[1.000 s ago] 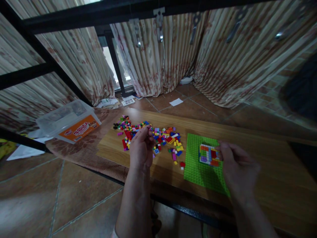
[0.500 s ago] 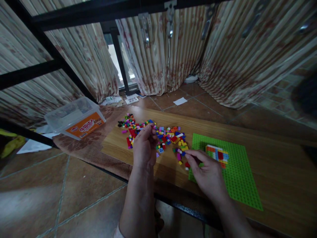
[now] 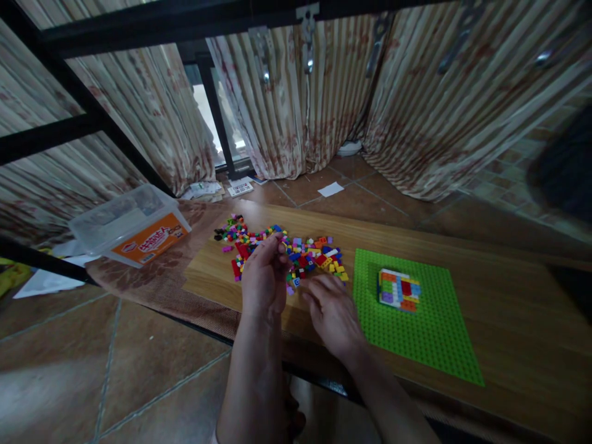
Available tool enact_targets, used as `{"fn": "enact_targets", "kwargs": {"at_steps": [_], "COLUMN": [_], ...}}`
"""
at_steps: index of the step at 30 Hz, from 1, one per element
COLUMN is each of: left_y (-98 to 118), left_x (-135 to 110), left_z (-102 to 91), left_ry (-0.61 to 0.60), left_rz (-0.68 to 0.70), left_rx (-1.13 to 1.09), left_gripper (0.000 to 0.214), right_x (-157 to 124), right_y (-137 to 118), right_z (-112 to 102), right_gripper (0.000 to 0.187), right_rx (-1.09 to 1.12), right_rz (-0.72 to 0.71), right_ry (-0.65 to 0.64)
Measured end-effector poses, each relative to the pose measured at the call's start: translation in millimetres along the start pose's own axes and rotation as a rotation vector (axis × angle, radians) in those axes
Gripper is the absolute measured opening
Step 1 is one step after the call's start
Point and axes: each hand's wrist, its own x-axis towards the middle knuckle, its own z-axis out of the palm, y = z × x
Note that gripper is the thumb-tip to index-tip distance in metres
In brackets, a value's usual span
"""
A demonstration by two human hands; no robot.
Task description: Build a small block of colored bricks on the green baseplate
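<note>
Loose toy building bricks in many colours lie in a spread pile on the wooden board. Over the near side of this pile, my left hand is closed with its fingers curled together; anything inside them is hidden. My right hand is palm down at the pile's front right edge, fingers bent forward and thumb apart, with no brick visible in it. To its right lies a green baseplate. A small block of joined bricks in white, orange, red, blue, yellow and purple sits on the baseplate.
A clear plastic box with an orange label stands on the brown cloth at the left. The wooden board extends right beyond the baseplate. Papers lie on the tiled floor before striped curtains. A dark metal frame crosses the upper left.
My right hand has moved left from beside the baseplate to the front of the pile, uncovering the joined bricks. My left hand stays over the pile. The view has shifted slightly.
</note>
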Motion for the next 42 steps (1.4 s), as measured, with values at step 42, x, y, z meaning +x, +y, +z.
{"fn": "enact_targets", "kwargs": {"at_steps": [42], "left_y": [-87], "left_x": [-29], "left_z": [31.2], "left_ry": [-0.275], "left_rz": [-0.121], "left_rx": [0.538], "left_gripper": [0.014], "right_x": [-71], "right_y": [93], "right_z": [-140], "right_gripper": [0.039], "right_rx": [0.578], "right_rz": [0.860], "right_ry": [0.344]}}
